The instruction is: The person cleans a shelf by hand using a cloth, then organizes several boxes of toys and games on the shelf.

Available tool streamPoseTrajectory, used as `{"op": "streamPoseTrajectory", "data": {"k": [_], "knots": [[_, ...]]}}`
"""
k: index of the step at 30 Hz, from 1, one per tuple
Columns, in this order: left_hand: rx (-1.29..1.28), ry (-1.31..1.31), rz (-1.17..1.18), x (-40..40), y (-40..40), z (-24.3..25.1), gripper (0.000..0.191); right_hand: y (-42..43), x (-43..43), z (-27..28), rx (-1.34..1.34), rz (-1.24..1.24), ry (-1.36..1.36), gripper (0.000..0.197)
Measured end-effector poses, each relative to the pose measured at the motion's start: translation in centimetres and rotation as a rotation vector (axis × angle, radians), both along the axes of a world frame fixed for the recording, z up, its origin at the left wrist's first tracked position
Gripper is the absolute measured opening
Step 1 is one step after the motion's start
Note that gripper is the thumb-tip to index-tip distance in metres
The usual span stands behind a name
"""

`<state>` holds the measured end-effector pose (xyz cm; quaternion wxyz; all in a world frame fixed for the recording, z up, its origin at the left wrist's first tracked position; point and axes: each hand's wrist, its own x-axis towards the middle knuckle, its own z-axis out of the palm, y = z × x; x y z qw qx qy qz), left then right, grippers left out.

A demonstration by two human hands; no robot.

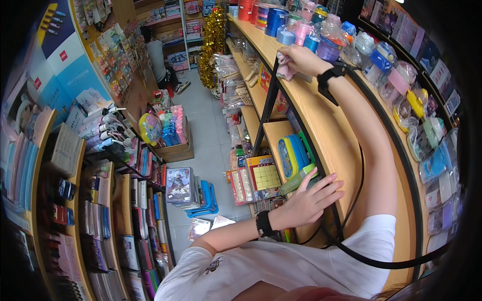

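A crumpled pink-and-white cloth (285, 67) is bunched under the fingers of my right hand (307, 60), pressed against the wooden shelf top (312, 101) near its black front edge. My left hand (310, 199) lies with fingers spread over the black-edged shelf border, closer to my body. Just beyond those fingers, on a lower shelf, sit a green box (299, 177) and a blue-and-yellow pencil case (290, 156). Rolls of ribbon, a dark blue one (276, 22) among them, stand on the same unit past my right hand.
Bagged plastic goods (406, 98) line the raised shelf at right. A black cable (359, 180) crosses the shelf top. Stacked boxed goods (180, 186), a blue plastic stool (206, 199) and a cardboard box (177, 151) occupy the aisle floor. A person (160, 62) sits farther back.
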<state>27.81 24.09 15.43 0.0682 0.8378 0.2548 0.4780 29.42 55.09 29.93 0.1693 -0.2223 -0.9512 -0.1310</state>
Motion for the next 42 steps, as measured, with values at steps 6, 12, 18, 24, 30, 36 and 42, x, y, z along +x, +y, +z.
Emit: {"op": "streamPoseTrajectory", "data": {"k": [6, 12, 18, 24, 30, 36, 42], "knots": [[0.016, 0.058, 0.077, -0.4, 0.1, 0.6, 0.062, -1.3, -1.9, 0.6, 0.028, -0.057, 0.0, 0.015], [0.044, 0.011, 0.056, -0.2, -0.1, 0.7, 0.056, -1.3, -3.0, 0.4, -0.067, -0.053, 0.347, 0.026], [0.077, -0.012, 0.048, -0.2, -0.1, 0.8, 0.053, -3.0, -2.0, 2.1, -0.273, -0.031, 0.24, 0.026], [0.06, 0.012, 0.069, -1.1, -0.2, 0.6, 0.063, -11.5, 2.5, 7.3, -0.163, -0.003, 0.656, 0.033], [0.105, -0.027, 0.061, 0.0, -0.6, 0.8, 0.06, -23.6, 8.9, 10.3, 0.084, -0.511, 0.504, 0.023], [0.153, 0.014, -0.021, 0.5, 0.8, 0.7, 0.06, -33.5, 11.7, 5.4, 0.207, -0.543, 0.288, 0.03], [0.258, -0.029, 0.097, -0.1, 1.4, 0.1, 0.055, -50.1, 8.2, -0.5, 0.063, -0.724, 0.309, 0.019]]}}
